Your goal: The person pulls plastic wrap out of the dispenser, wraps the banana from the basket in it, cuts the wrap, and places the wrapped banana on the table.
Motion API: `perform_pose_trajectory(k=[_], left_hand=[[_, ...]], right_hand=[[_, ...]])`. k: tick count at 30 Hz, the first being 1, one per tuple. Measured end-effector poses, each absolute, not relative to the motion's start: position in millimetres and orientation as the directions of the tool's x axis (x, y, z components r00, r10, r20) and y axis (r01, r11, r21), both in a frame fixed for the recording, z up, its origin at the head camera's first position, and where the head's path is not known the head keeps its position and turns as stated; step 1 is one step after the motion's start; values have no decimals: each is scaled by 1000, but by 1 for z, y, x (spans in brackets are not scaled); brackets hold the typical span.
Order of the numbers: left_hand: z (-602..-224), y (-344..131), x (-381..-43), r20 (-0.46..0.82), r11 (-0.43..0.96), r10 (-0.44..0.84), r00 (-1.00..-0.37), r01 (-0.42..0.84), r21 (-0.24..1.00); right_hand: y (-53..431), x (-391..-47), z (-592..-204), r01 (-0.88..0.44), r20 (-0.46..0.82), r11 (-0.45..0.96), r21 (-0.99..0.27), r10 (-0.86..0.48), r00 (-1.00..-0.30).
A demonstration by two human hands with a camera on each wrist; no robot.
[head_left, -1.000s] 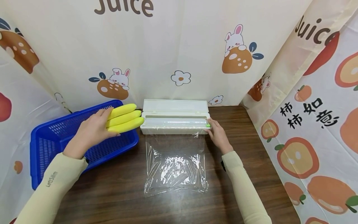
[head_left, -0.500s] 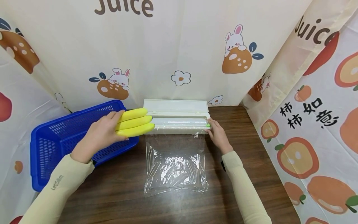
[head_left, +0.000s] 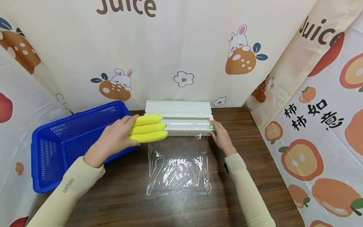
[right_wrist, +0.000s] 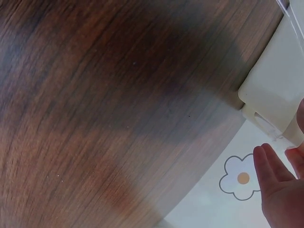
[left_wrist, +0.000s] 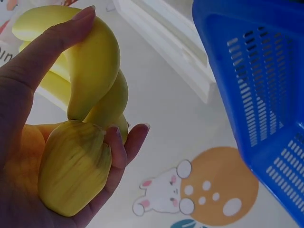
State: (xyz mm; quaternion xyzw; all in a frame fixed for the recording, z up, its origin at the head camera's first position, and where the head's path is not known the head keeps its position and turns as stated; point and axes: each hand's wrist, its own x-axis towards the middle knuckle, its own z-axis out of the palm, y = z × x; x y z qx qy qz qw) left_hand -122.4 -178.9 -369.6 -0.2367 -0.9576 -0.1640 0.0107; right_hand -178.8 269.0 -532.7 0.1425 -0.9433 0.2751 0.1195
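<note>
My left hand [head_left: 114, 135] grips a bunch of yellow bananas [head_left: 148, 128] by its stem end, the tips pointing right. They overlap the left end of the cling film dispenser [head_left: 187, 132] in the head view. The left wrist view shows the thumb along one banana [left_wrist: 97, 61] and the thick stem end [left_wrist: 76, 166] against the palm. My right hand [head_left: 222, 137] holds the dispenser's right end between thumb and fingers, beside a small green slider [head_left: 211, 127]. The white lid [head_left: 178, 107] stands raised behind. A clear sheet of cling film [head_left: 178, 170] lies drawn out in front.
A blue perforated basket [head_left: 46, 157] stands at the left, partly behind the left arm. The dark wooden table [head_left: 181, 211] meets a printed curtain [head_left: 164, 47] at the back. Another printed curtain [head_left: 300, 126] borders the right side.
My left hand has carried the bananas to the right and slightly nearer, from over the basket's edge to the dispenser's left end. My right hand and the film have stayed put.
</note>
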Motion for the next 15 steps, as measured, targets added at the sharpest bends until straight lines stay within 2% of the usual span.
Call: perform_pose_trajectory(k=[6, 15], left_hand=[[-374, -167, -119, 114, 819, 479, -870, 490, 299], [-384, -151, -116, 148, 795, 513, -845, 533, 288]], right_hand=[[269, -178, -529, -268, 220, 834, -482, -181, -959], [268, -179, -529, -275, 233, 837, -473, -182, -955]])
